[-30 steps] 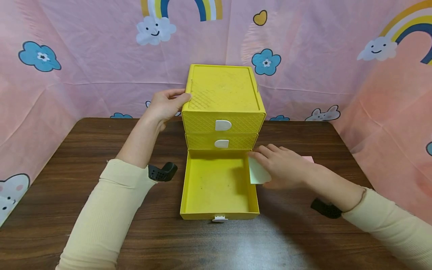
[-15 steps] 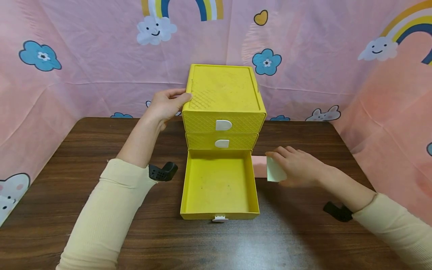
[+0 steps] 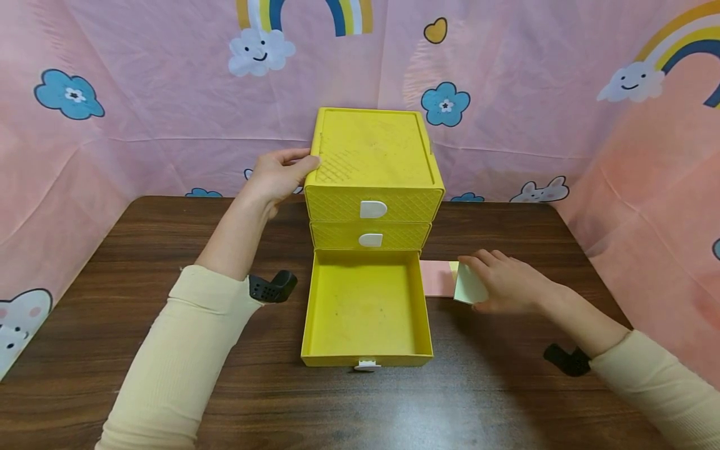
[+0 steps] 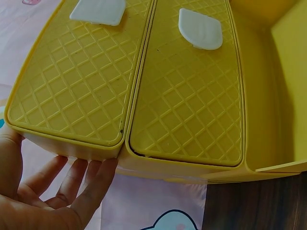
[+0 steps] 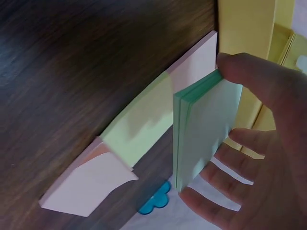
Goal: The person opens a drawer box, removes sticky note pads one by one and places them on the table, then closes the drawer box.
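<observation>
A yellow drawer unit (image 3: 374, 147) stands on the table, its bottom drawer (image 3: 362, 303) pulled out and holding nothing. My left hand (image 3: 281, 175) grips the unit's top left edge, thumb on top and fingers against the side wall; the left wrist view shows those fingertips (image 4: 108, 165) on the side. Right of the drawer, my right hand (image 3: 509, 281) holds a pale green sticky note pad (image 5: 206, 124) between thumb and fingers, tilted above the table. Below it lie a pink note pad (image 3: 437, 278) and a yellow one (image 5: 141, 122), in a row with another pinkish pad (image 5: 86, 184).
The brown wooden table (image 3: 225, 375) extends around the unit. Two upper drawers with white pull tabs (image 3: 373, 209) are closed. A pink patterned cloth (image 3: 169, 94) hangs behind and at both sides. The open drawer's front tab (image 3: 367, 365) points toward me.
My right hand has moved right, away from the drawer, with the green sticky note pad in it, uncovering the pink pad and a strip of the yellow one. My left hand stays in place.
</observation>
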Demonstrator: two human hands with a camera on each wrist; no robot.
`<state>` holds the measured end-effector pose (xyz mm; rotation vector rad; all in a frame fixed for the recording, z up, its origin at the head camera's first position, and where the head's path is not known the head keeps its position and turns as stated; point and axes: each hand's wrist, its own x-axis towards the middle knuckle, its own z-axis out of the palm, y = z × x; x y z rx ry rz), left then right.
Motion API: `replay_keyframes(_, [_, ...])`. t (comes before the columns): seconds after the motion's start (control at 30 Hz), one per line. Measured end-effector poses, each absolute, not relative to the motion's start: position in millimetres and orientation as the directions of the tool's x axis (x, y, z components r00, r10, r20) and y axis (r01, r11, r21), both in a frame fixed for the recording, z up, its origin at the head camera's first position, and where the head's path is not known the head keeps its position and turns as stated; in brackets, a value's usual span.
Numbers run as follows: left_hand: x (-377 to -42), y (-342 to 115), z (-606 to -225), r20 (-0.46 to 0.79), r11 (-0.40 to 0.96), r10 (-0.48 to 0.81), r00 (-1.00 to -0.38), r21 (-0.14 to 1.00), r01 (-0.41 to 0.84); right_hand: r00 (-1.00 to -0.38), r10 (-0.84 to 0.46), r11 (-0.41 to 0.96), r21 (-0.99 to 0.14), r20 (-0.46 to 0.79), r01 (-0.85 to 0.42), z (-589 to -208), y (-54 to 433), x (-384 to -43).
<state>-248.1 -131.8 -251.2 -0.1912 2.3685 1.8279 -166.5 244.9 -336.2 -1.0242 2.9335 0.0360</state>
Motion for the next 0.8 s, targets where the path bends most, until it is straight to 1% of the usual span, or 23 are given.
replay_keyframes(0.4, [-248.4,-131.7,-250.8,-0.189,0.243,-0.005,-0.982,0.952,-0.185,-0.856,-0.514,0.858,-0.043,-0.058,-0.512,-344.7,271.3,-171.4])
replay_keyframes(0.6, [-248.0,-132.0,-250.6,-0.196,0.261,-0.010,-0.980,0.946,-0.192,-0.865,-0.497,0.868,-0.058,-0.065,-0.494,-350.5,284.7,-175.5])
replay_keyframes(0.8, [-248.0,-132.7,-251.3,-0.198,0.246,-0.007,-0.980,0.950,-0.194,-0.892,-0.447,0.893,-0.076,-0.067,-0.443,-355.8,298.1,-179.2])
